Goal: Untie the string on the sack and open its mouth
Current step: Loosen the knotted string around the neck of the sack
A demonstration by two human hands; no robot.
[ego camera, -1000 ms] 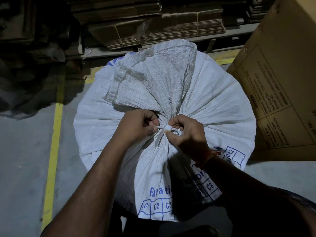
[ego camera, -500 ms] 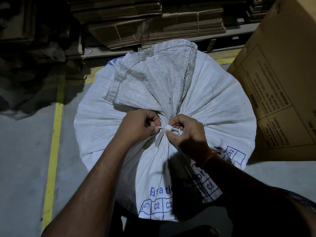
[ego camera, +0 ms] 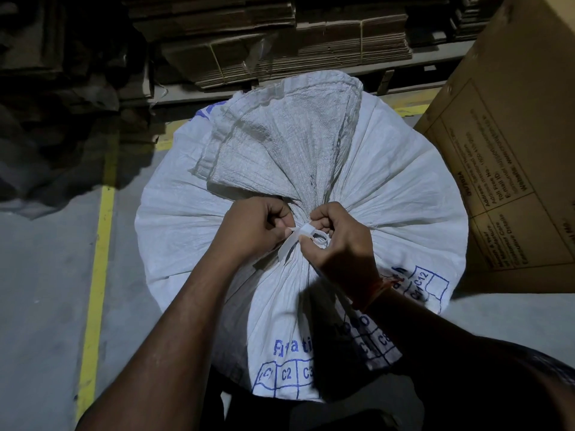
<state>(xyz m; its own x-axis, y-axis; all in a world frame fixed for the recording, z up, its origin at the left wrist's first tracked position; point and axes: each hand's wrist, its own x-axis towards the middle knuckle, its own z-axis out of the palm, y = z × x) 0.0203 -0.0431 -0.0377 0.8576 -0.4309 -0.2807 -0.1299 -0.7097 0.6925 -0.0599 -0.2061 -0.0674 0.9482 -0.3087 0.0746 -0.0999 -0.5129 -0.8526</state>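
A full white woven sack [ego camera: 389, 194] with blue print stands on the floor, seen from above. Its neck is bunched at the middle and tied with a flat white string [ego camera: 303, 233]. The loose top of the sack fans out flat beyond the knot, toward the shelves. My left hand [ego camera: 258, 227] pinches one end of the string left of the knot. My right hand [ego camera: 339, 241] pinches the string at the knot from the right, fingers curled. A small loop of string shows under my right fingers.
A big cardboard box [ego camera: 513, 144] stands close against the sack on the right. Stacks of flattened cartons [ego camera: 280, 42] lie on a low shelf behind. A yellow floor line [ego camera: 96, 275] runs along the left on grey concrete.
My hands stay on the knot with only slight finger shifts. The string between them looks pulled a little looser, with a strip hanging down.
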